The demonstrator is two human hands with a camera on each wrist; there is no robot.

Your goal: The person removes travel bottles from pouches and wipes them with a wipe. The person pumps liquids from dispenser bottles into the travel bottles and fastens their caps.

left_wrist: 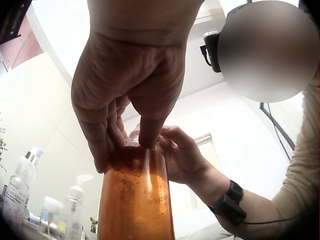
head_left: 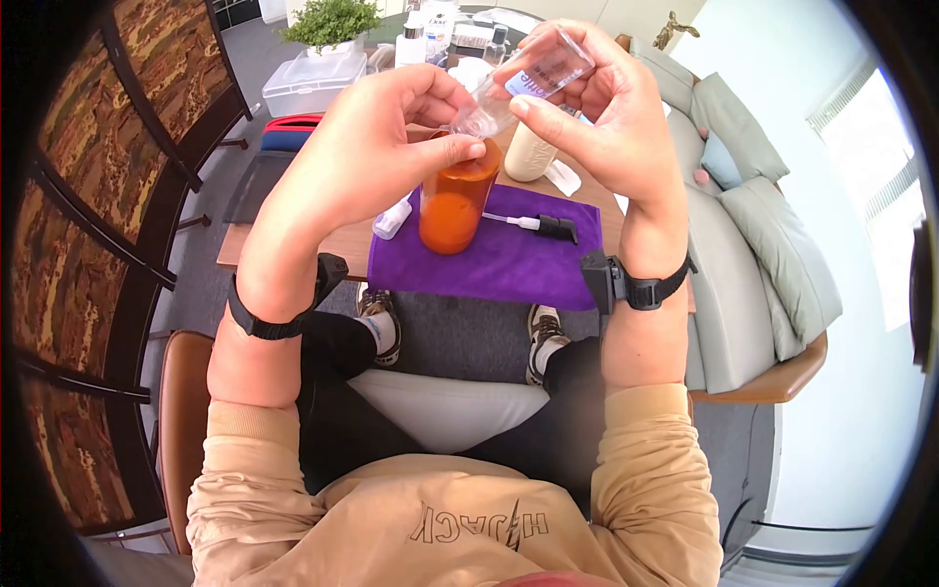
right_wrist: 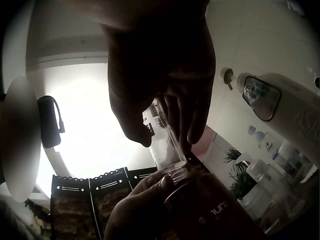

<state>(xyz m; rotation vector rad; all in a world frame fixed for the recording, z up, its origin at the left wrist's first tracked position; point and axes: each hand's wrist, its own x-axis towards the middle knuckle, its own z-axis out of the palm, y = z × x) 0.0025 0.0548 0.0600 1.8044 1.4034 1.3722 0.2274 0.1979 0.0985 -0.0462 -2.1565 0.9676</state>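
An orange translucent bottle [head_left: 452, 210] stands upright on a purple cloth [head_left: 548, 269], with orange liquid in its lower part. My left hand [head_left: 377, 147] grips around its top, thumb and fingers at the mouth, as the left wrist view also shows on the orange bottle [left_wrist: 135, 200]. In my right hand [head_left: 626, 122] a clear bottle [head_left: 548, 68] lies tilted, its neck end down at the orange bottle's mouth. The right wrist view shows the clear bottle [right_wrist: 165, 145] between thumb and fingers. My left fingers partly hide where the two bottles meet.
A black pump head [head_left: 556, 229] with a clear tube lies on the cloth, right of the orange bottle. A small clear item [head_left: 392, 219] lies left of it. Behind stand a cream bottle [head_left: 529, 155], a lidded plastic box [head_left: 311, 86] and a plant [head_left: 333, 22]. A sofa [head_left: 734, 284] is at right.
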